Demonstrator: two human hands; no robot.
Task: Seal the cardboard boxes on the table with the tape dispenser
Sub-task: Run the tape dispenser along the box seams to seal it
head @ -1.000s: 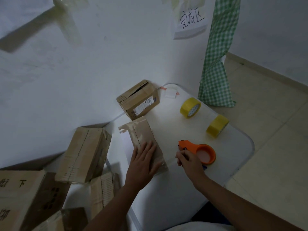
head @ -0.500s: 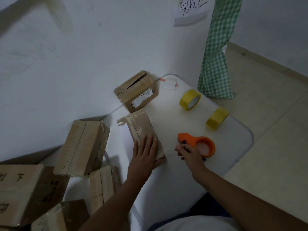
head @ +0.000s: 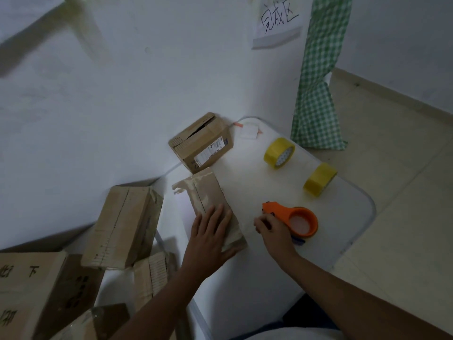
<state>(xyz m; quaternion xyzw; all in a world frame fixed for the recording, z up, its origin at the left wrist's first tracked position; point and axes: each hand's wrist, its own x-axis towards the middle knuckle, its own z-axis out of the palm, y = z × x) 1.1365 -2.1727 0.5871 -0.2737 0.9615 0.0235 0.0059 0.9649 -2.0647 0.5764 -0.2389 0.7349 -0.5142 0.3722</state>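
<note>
- Left hand (head: pixel 210 235), in the head view, lay flat with straight fingers pressed on the near end of a narrow taped cardboard box (head: pixel 210 195), thumb spread along its near right side.
- Right hand (head: pixel 273 230) had its fingers curled round the handle end of the orange tape dispenser (head: pixel 291 215), which rested on the tabletop (head: pixel 257 278) just right of the narrow box, well in from the right edge.
- That narrow box lay lengthwise near the tabletop's left edge, its top glossy with tape and a loose flap of tape sticking out at its far left corner.
- Beyond it, at the far left corner against the wall, stood a second cardboard box (head: pixel 203 143) with a white shipping label on its side and its top flaps partly open; the two boxes were touching or nearly so.
- Two yellow tape rolls (head: pixel 279 153) (head: pixel 320 179) stood on edge toward the far right edge, apart from each other.
- A small white paper slip (head: pixel 249 130) lay at the far edge.
- Off the tabletop to the left, several more cardboard boxes (head: pixel 122 227) were piled.
- A green checked cloth (head: pixel 316 94) hung past the far right corner, and a handwritten paper sign (head: pixel 278 19) was stuck on the wall.
</note>
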